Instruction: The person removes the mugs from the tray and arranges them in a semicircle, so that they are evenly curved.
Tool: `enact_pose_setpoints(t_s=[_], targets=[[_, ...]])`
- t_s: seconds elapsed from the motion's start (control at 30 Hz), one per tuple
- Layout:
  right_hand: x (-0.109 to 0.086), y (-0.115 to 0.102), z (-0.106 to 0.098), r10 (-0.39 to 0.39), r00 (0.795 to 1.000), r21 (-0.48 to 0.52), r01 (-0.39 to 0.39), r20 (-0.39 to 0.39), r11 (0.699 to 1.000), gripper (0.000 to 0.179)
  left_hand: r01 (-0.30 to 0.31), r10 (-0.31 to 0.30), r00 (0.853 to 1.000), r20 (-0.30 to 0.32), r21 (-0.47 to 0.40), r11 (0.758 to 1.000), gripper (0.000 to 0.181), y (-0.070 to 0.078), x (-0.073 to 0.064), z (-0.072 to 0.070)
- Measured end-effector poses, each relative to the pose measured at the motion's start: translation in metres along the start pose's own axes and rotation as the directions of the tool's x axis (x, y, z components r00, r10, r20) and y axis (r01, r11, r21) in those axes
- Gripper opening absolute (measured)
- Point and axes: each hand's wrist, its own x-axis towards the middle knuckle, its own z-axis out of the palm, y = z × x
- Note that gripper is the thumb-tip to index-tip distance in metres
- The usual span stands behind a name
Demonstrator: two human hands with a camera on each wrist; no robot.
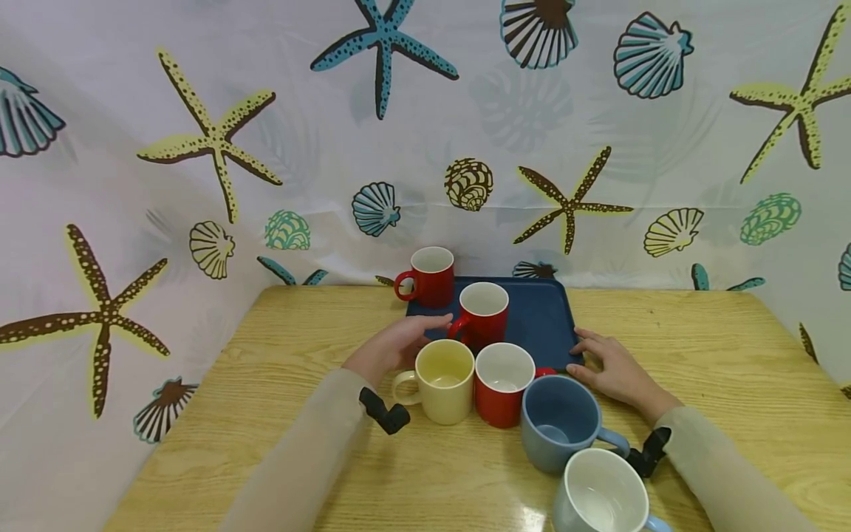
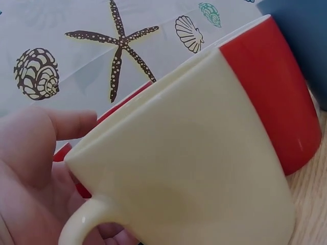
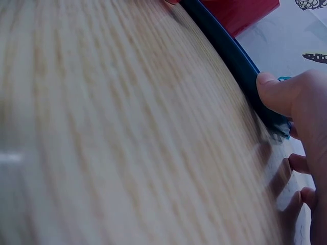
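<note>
My left hand (image 1: 392, 346) is at the handle of a red mug (image 1: 490, 325) with a white inside, on the front of a dark blue tray (image 1: 535, 318). Thumb and fingers appear to pinch that handle; a pale yellow mug (image 2: 179, 153) partly hides the grip in the left wrist view. My right hand (image 1: 608, 366) holds the tray's near right corner, its thumb (image 3: 278, 94) on the near edge and the forefinger round the side. A second red mug (image 1: 435, 279) stands at the tray's back left, handle pointing left.
In front of the tray, the yellow mug (image 1: 447, 388) and another red mug (image 1: 500, 399) stand side by side. A blue mug (image 1: 555, 436) and a white mug (image 1: 592, 495) with a light blue handle follow toward the near right. A patterned cloth (image 1: 425, 148) hangs behind the wooden table (image 1: 266, 414).
</note>
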Motion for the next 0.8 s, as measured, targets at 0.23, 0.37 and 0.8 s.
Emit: enact_pose_setpoints(t_s=[0.23, 0.37, 0.8], targets=[[0.0008, 0.0026, 0.0018, 0.002, 1.000, -0.003, -0.002, -0.008, 1.000, 0.037, 0.031, -0.028, 0.996, 0.079, -0.039, 0.999, 0.059, 0.0031, 0.0013, 0.0028], [0.0009, 0.0036, 0.0027, 0.000, 1.000, -0.001, 0.000, -0.013, 1.000, 0.037, 0.011, -0.005, 0.992, 0.122, -0.050, 0.999, 0.044, 0.0035, 0.0018, 0.0050], [0.0006, 0.0039, 0.0031, -0.007, 1.000, 0.003, 0.007, -0.023, 1.000, 0.036, -0.040, 0.042, 0.993, 0.112, -0.024, 0.999, 0.034, 0.0016, 0.0077, 0.0090]])
